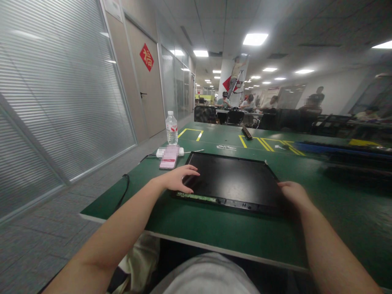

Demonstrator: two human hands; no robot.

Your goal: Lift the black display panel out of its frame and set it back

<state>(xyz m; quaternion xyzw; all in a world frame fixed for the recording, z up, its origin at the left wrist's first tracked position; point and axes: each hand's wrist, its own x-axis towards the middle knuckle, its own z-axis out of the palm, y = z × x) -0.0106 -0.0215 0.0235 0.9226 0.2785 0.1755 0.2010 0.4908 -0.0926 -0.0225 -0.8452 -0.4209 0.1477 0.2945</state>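
Closest in, it's the pale shirt at the bottom, and out past it come the two hands! The left hand is spread at the black panel's left edge, thumb and fingers well apart, fingertips over the dark face. Across at the opposite edge, the right hand has its thumb side against the rim, its other fingers hidden; whether it's clamped there, I can't tell.

And here's the danger: a lopsided lift, with that loose left hand giving less hold than the right, could twist the panel or let a corner drop. Fingertips pressing on the face could smudge it, and a slipping thumb could catch the exposed green circuit strip along the near edge. A shove to the left could knock the phone, even the bottle behind it.

So the panel sits right between the hands, face up on the green worktop, left hand overlapping it, right hand beside it.
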